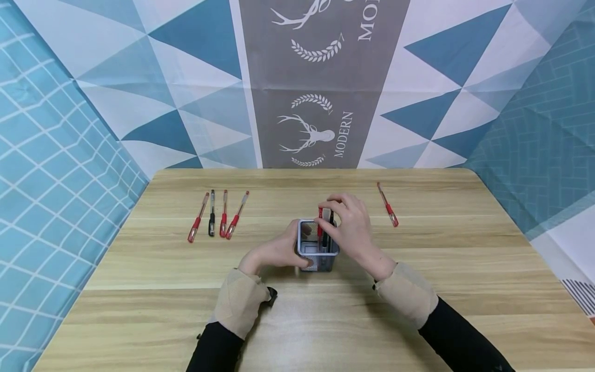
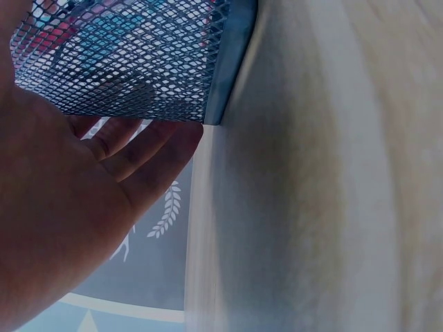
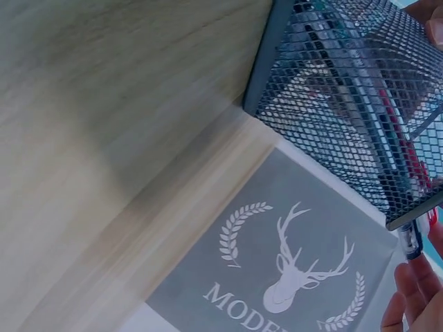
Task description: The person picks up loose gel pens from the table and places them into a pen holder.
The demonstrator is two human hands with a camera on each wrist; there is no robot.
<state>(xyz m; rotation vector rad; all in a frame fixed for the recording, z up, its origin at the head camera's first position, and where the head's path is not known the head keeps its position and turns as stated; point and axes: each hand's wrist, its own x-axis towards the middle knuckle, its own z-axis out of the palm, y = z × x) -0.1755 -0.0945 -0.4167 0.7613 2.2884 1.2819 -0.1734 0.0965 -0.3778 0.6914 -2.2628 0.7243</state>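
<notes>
A mesh pen holder [image 1: 318, 262] stands upright on the table, its dark wire wall [image 2: 138, 62] close up in the left wrist view. My left hand [image 1: 278, 249] holds it from the left side, thumb on the near wall and the other fingers around the far side. Over the rim, my right hand [image 1: 350, 225] pinches a red pen [image 1: 320, 227] near its top. Black pens [image 1: 327, 232] stand right beside it, inside the holder and partly covered by the fingers. In the right wrist view, pens [image 3: 374, 111] show through the mesh.
At the left lie several pens: a red pen [image 1: 198, 218], a black pen [image 1: 212, 214] and two more red ones. Another red pen [image 1: 388, 205] lies at the right. Patterned cloth [image 1: 309, 88] hangs behind the wooden table [image 1: 139, 320].
</notes>
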